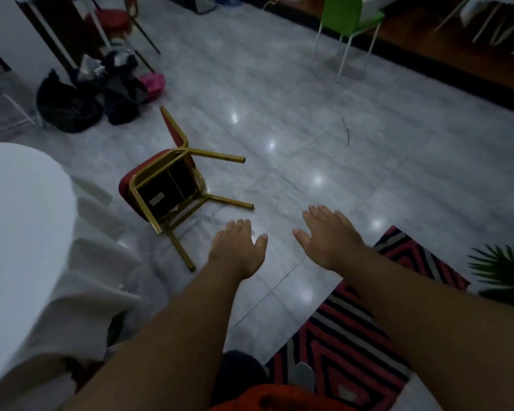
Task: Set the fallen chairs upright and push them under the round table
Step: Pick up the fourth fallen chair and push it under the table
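Observation:
A red-cushioned chair with a gold metal frame (pixel 166 185) lies tipped over on the grey tiled floor, its black underside and legs facing me. The round table with a white cloth (pixel 21 209) fills the left edge, just left of the chair. My left hand (pixel 238 247) hovers palm down, fingers apart, a little right of the chair's nearest leg and not touching it. My right hand (pixel 330 235) is stretched out beside it, also open and holding nothing.
Dark bags and a pink bag (pixel 101 90) are piled at the back left near another red chair (pixel 113 19). A green chair (pixel 347 22) stands at the back right. A red, black and white striped rug (pixel 359 321) and a plant (pixel 505 265) lie to my right.

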{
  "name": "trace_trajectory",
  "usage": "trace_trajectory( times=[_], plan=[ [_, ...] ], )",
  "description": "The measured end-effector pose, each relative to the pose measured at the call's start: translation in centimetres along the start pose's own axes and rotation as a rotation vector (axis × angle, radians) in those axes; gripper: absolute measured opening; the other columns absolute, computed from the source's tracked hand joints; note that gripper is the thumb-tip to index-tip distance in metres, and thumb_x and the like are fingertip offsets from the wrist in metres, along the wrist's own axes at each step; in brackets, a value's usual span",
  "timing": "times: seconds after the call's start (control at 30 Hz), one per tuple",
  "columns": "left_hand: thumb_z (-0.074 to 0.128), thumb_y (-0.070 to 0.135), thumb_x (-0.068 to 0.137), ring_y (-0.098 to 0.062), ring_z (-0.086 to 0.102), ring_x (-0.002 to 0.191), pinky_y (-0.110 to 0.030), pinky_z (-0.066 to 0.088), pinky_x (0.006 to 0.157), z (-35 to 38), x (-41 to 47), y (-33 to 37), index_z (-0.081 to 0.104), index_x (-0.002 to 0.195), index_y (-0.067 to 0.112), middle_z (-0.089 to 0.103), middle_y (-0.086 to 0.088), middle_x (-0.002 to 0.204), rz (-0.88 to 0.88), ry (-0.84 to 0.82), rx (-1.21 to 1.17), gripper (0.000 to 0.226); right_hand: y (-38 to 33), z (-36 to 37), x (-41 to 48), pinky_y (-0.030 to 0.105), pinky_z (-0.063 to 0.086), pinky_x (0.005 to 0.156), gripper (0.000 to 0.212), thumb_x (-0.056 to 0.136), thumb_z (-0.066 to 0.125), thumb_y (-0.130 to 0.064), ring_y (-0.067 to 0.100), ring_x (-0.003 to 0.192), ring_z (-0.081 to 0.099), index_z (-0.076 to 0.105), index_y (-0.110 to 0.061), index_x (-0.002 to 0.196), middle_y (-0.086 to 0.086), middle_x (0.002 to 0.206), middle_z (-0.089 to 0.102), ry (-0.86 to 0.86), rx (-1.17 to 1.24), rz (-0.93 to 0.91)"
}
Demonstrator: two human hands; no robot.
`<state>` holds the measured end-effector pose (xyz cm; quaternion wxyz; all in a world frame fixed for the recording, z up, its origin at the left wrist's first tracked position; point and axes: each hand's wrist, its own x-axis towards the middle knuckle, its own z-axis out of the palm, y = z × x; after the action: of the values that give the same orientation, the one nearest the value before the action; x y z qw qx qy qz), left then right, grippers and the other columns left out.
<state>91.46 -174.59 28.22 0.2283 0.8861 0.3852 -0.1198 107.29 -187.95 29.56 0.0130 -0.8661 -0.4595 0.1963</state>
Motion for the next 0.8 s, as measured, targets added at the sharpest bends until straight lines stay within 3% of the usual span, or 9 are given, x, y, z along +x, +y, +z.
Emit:
trace_trajectory(
  times=[0.27, 0.43, 0.57, 0.8],
  plan=[
    [0.030, 0.051, 0.104, -0.029, 0.014, 0.155, -0.046, 0.013, 0.126, -6.6, 19.1, 4.1, 0.023, 0.157, 0.006, 0.022, -0.013, 0.166, 0.021, 0.030, -0.040, 0.070, 4.4, -8.1, 18.2, 0.041, 0.003, 0.126, 0.068, 0.105, 0.024, -0.053, 0.018, 0.157, 0.006, 0.018, -0.014, 0.160, 0.004, 0.169, 0.013, -0.012, -0.152, -0.058],
    [0.032, 0.050, 0.103, -0.032, 0.029, 0.148, -0.046, 0.024, 0.122, -13.6, 31.7, 5.2, 0.034, 0.151, 0.006, 0.038, -0.015, 0.157, 0.073, 0.077, -0.018, 0.065, 4.9, -14.6, 29.7, 0.041, 0.003, 0.126, 0.067, 0.105, 0.024, -0.053, 0.018, 0.157, 0.006, 0.018, -0.015, 0.160, 0.003, 0.170, 0.013, -0.018, -0.136, -0.007],
    [0.029, 0.050, 0.104, -0.031, 0.021, 0.152, -0.046, 0.018, 0.124, -19.4, 40.9, 5.9, 0.029, 0.153, 0.006, 0.030, -0.014, 0.162, 0.056, 0.068, -0.001, 0.066, 5.3, -19.9, 38.8, 0.041, 0.004, 0.125, 0.066, 0.105, 0.025, -0.052, 0.017, 0.156, 0.008, 0.020, -0.016, 0.160, 0.002, 0.169, 0.016, 0.027, -0.112, -0.009],
    [0.029, 0.047, 0.106, -0.030, 0.024, 0.151, -0.042, 0.019, 0.122, -29.2, 53.9, 8.6, 0.033, 0.151, 0.006, 0.033, -0.014, 0.161, 0.011, 0.141, 0.038, 0.062, 7.2, -29.3, 54.2, 0.041, 0.005, 0.125, 0.065, 0.106, 0.024, -0.052, 0.017, 0.156, 0.010, 0.022, -0.016, 0.159, 0.002, 0.168, 0.019, 0.097, -0.109, -0.105]
  ],
)
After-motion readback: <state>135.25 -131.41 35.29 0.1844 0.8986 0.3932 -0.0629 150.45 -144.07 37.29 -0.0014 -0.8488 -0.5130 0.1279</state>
